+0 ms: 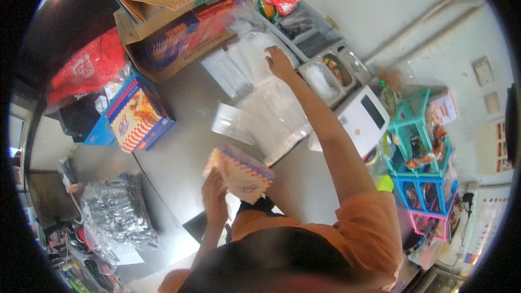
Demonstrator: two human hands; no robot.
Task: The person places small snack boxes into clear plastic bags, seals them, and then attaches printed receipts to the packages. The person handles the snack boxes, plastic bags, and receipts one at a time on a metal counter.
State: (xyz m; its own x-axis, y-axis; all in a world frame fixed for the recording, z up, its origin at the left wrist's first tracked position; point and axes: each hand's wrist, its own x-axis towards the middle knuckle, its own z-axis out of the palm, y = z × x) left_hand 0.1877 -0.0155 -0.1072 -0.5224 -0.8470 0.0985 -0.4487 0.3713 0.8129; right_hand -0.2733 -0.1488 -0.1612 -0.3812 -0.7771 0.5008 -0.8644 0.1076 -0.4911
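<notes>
In my left hand (215, 195), low and in front of my body, is a printed cardboard food box (241, 173), cream and red with a blue-edged side. The fingers are closed on its left side. My right arm stretches far forward across the steel table. My right hand (279, 63) hovers over or touches a stack of clear plastic bags (260, 54); I cannot tell which. Its thumb and fingers are apart, with nothing visible between them. More flat clear bags (277, 114) lie on the table beneath my right forearm.
Large cartons of folded boxes (179, 38) stand at the far left, near a food box (138, 116) and a red bag (89, 68). Metal containers (328, 73), a white device with a dark screen (361, 116) and coloured baskets (415, 130) line the right. A plastic-wrapped bundle (119, 206) lies at left.
</notes>
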